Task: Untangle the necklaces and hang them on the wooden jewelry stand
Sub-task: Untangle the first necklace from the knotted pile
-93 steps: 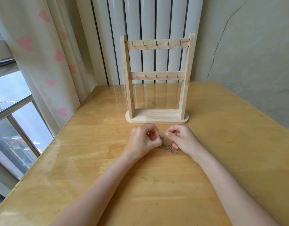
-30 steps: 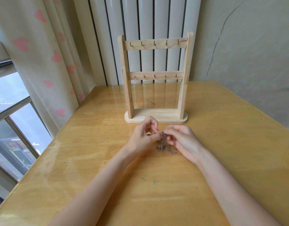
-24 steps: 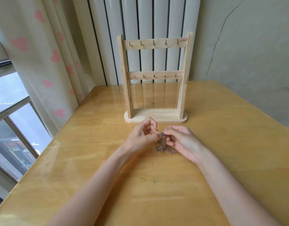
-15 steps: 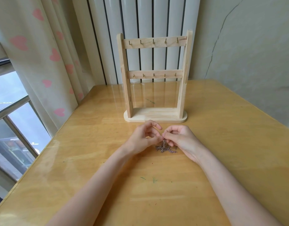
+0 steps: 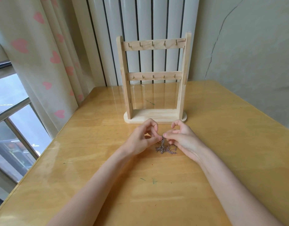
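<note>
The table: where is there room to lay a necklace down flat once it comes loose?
The table is bare right of the right hand, and left of the left hand toward the curtain. It is crowded between the hands, at the necklace tangle, just before the stand.

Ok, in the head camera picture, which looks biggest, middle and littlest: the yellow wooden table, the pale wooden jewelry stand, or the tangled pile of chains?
1. The yellow wooden table, filling the lower picture.
2. The pale wooden jewelry stand, upright at the back.
3. The tangled pile of thin chains, smaller than the left hand or the right hand pinching it.
</note>
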`<state>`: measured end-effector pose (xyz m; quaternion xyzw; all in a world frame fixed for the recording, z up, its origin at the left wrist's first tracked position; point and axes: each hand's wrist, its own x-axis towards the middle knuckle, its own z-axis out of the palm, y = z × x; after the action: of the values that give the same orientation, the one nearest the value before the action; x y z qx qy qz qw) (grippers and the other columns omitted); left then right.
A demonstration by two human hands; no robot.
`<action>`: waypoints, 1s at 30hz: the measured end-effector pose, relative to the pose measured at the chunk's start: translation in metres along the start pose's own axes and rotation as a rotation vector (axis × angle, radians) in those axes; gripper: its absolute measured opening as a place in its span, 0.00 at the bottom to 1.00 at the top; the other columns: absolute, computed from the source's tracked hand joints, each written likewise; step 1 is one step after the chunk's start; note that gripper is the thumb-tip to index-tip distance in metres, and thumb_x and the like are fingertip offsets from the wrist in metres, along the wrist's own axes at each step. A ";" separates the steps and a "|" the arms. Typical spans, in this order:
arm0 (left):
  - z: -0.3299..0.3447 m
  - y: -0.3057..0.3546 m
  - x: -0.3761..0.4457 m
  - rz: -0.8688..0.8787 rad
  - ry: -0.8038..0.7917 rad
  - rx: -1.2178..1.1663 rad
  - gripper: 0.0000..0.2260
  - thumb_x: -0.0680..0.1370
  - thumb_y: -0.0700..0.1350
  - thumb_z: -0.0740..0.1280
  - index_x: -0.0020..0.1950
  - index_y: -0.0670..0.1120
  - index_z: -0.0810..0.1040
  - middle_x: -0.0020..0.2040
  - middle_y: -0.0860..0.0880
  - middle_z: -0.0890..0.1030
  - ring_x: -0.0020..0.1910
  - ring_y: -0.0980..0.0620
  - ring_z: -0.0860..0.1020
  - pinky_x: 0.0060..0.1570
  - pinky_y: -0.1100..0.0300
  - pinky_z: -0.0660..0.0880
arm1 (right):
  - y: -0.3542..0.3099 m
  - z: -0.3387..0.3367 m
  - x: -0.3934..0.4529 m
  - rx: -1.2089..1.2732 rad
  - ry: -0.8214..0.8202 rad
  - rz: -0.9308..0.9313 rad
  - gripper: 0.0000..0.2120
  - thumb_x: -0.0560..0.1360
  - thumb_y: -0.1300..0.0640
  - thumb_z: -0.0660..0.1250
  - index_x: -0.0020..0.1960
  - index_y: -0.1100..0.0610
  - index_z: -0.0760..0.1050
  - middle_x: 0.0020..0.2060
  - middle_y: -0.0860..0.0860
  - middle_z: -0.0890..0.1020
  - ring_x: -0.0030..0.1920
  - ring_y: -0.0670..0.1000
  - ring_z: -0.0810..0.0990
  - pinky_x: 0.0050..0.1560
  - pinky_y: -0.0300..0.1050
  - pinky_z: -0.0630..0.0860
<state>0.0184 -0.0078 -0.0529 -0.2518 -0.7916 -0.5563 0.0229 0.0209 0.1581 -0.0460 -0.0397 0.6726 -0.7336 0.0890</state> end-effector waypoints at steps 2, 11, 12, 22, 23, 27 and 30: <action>0.000 0.000 0.001 -0.008 -0.002 0.000 0.12 0.73 0.33 0.68 0.42 0.46 0.67 0.35 0.48 0.77 0.35 0.57 0.73 0.41 0.65 0.72 | -0.001 -0.001 0.001 -0.024 -0.015 0.013 0.16 0.72 0.73 0.64 0.44 0.56 0.61 0.32 0.55 0.75 0.31 0.48 0.69 0.35 0.40 0.67; 0.007 0.000 0.002 -0.004 0.019 0.349 0.09 0.73 0.36 0.69 0.44 0.50 0.74 0.34 0.57 0.79 0.34 0.58 0.77 0.41 0.65 0.75 | 0.005 0.002 0.004 -0.583 0.048 -0.135 0.16 0.75 0.65 0.63 0.40 0.48 0.60 0.38 0.51 0.76 0.37 0.51 0.72 0.41 0.46 0.70; 0.007 0.000 0.001 0.004 0.040 0.383 0.06 0.73 0.37 0.70 0.44 0.47 0.77 0.35 0.55 0.80 0.33 0.60 0.77 0.40 0.68 0.75 | 0.005 0.004 0.004 -0.622 0.060 -0.172 0.16 0.75 0.64 0.62 0.40 0.48 0.60 0.38 0.50 0.75 0.37 0.51 0.72 0.41 0.45 0.70; 0.007 0.000 -0.002 0.125 0.077 0.573 0.01 0.74 0.41 0.69 0.42 0.44 0.79 0.35 0.52 0.80 0.34 0.57 0.77 0.42 0.59 0.76 | 0.008 0.002 0.006 -0.474 0.054 -0.109 0.13 0.77 0.63 0.60 0.41 0.49 0.60 0.41 0.52 0.74 0.39 0.49 0.70 0.45 0.45 0.68; 0.008 0.001 -0.002 0.119 0.079 0.541 0.02 0.73 0.41 0.68 0.41 0.44 0.79 0.34 0.53 0.80 0.33 0.58 0.76 0.41 0.60 0.76 | 0.007 0.001 0.006 -0.437 0.045 -0.084 0.12 0.78 0.63 0.59 0.42 0.49 0.61 0.40 0.52 0.73 0.38 0.49 0.69 0.44 0.45 0.67; 0.005 0.003 -0.001 -0.008 0.112 0.319 0.06 0.73 0.39 0.68 0.38 0.47 0.78 0.34 0.54 0.79 0.34 0.58 0.76 0.42 0.59 0.77 | 0.004 0.003 0.005 -0.385 0.017 -0.070 0.10 0.78 0.63 0.58 0.43 0.51 0.63 0.36 0.49 0.71 0.35 0.49 0.68 0.41 0.44 0.67; 0.002 0.000 -0.001 -0.052 0.122 0.246 0.08 0.74 0.39 0.68 0.37 0.51 0.77 0.34 0.54 0.79 0.35 0.57 0.76 0.43 0.57 0.77 | 0.000 0.003 0.002 -0.382 0.004 -0.128 0.09 0.77 0.66 0.61 0.43 0.52 0.70 0.35 0.48 0.74 0.33 0.47 0.70 0.39 0.39 0.70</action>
<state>0.0195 -0.0067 -0.0538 -0.1921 -0.8572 -0.4697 0.0872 0.0190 0.1546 -0.0455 -0.0968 0.7959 -0.5968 0.0318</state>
